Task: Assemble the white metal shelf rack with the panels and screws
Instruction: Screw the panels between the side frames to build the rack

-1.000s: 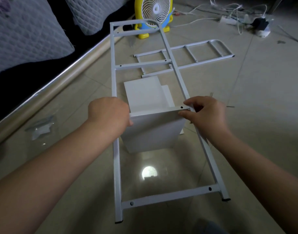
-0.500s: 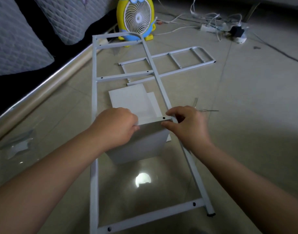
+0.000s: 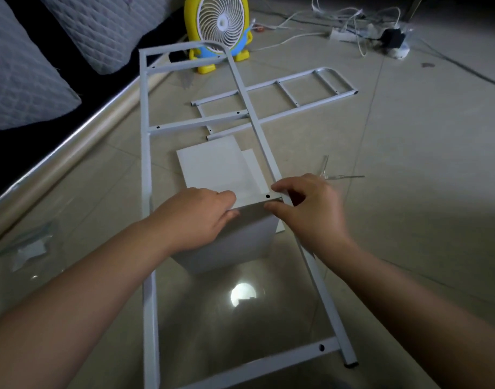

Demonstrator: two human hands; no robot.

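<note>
A white ladder-shaped side frame (image 3: 147, 153) lies flat on the tiled floor, running away from me. A white shelf panel (image 3: 240, 240) stands on edge across its middle, top flange with a screw hole level with the frame. My left hand (image 3: 196, 217) grips the panel's top edge on the left. My right hand (image 3: 311, 211) pinches the panel's right corner against the frame's right rail. More flat white panels (image 3: 212, 164) lie on the floor inside the frame, behind the standing one. A second side frame (image 3: 285, 96) with a rounded end lies crosswise farther back.
A clear-handled tool (image 3: 341, 176) lies right of the frame. A yellow and blue fan (image 3: 217, 26) stands at the back, with a power strip and tangled cables (image 3: 364, 29) to its right. A bed edge with grey quilted pillows (image 3: 22, 71) runs along the left. A plastic bag (image 3: 27, 245) lies at left.
The view has shifted and closed in slightly. Both hands stay on the standing panel; my right fingers have shifted at the corner, uncovering the screw hole in the flange.
</note>
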